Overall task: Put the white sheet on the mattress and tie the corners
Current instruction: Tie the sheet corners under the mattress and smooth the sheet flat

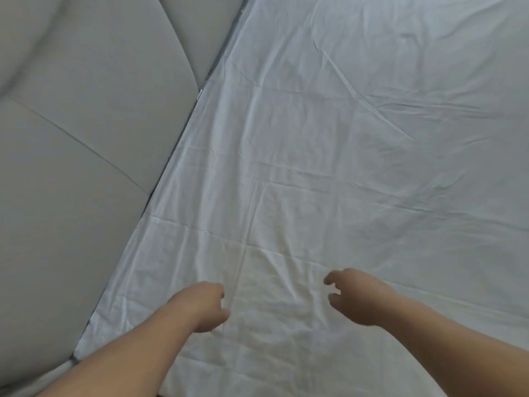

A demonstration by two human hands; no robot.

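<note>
The creased white cotton sheet (329, 173) lies beside the padded grey headboard (80, 138); over it, left hand (204, 306) and right hand (357, 296) hover, each grip loosely curled, holding nothing.

Both hands outstretched, left hand (204, 306) and right hand (356, 296) loosely curled

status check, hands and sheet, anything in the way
Left hand and right hand over the sheet, fingers loosely curled, holding nothing. White sheet spread flat, creased. Padded headboard along its left edge; nothing lying on it.
</note>
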